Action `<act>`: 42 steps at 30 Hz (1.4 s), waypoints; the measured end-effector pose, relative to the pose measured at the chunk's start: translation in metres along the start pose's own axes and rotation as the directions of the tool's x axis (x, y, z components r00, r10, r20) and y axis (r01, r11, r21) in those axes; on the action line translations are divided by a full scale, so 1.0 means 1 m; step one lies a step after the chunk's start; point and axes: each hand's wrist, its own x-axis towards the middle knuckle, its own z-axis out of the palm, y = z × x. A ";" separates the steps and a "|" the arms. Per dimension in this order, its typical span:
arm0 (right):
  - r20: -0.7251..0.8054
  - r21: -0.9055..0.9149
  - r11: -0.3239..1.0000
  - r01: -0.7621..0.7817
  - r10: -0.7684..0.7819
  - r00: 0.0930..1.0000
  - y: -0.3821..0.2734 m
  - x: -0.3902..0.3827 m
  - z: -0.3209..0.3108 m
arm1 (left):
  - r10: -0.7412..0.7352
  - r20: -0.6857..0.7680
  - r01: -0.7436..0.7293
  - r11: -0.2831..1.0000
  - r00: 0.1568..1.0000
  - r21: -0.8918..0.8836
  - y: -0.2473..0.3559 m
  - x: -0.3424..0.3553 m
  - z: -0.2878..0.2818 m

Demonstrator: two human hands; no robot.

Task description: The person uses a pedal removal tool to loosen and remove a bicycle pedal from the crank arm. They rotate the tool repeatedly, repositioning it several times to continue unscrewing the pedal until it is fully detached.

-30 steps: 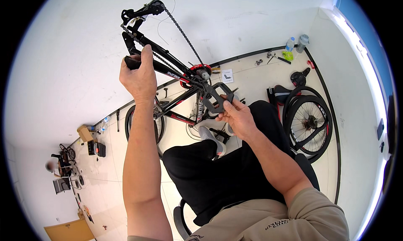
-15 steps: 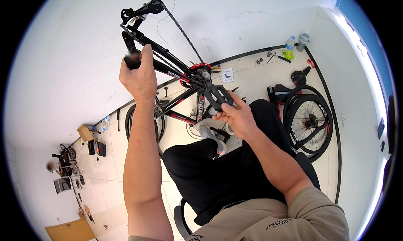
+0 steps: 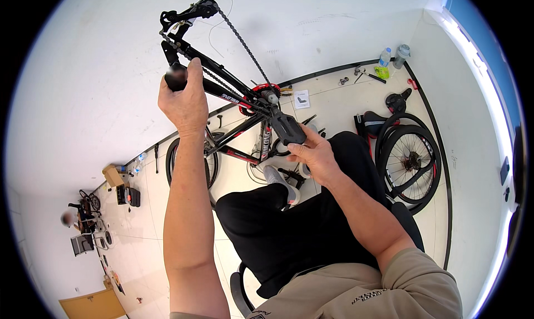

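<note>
A black bicycle frame [image 3: 227, 92] with red accents stands tilted ahead of me, its rear end raised toward the upper left. My left hand [image 3: 188, 103] is closed around a frame tube near that end; a blurred patch hides part of the grip. The fingers and thumb of my right hand [image 3: 317, 156] pinch the outer edge of a black pedal [image 3: 288, 130], which is beside the crank. A chain [image 3: 243, 43] runs from the rear derailleur [image 3: 204, 10] down to the red-and-black chainring [image 3: 258, 89].
Right of my knees lie a loose wheel [image 3: 412, 161] and a saddle [image 3: 374, 121]. Along the wall are a hammer [image 3: 374, 77], a bottle [image 3: 385, 56] and a leaflet [image 3: 301, 99]. A cardboard box [image 3: 113, 177] and a seated person [image 3: 75, 220] are at far left.
The pedal has turned about its axle: its open slotted side showed before, and a more solid face shows now. My right fingers have shifted slightly with it. My left hand stays put.
</note>
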 end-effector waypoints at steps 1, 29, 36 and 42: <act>-0.009 -0.040 0.999 0.019 -0.019 1.000 0.002 0.001 -0.002 | 0.000 0.000 0.000 1.000 1.000 -0.003 0.000 0.000 0.001; -0.031 -0.150 0.984 0.094 -0.099 0.995 0.020 0.009 -0.010 | -0.007 0.004 0.007 1.000 1.000 0.014 0.002 0.001 -0.001; -0.041 -0.108 0.990 0.090 -0.095 0.995 0.020 0.007 -0.008 | -0.013 0.006 0.013 1.000 1.000 0.009 0.004 0.000 -0.001; -0.021 -0.048 0.996 0.078 -0.079 0.997 0.018 0.005 -0.005 | -0.004 0.009 0.004 1.000 1.000 0.002 0.000 0.002 -0.001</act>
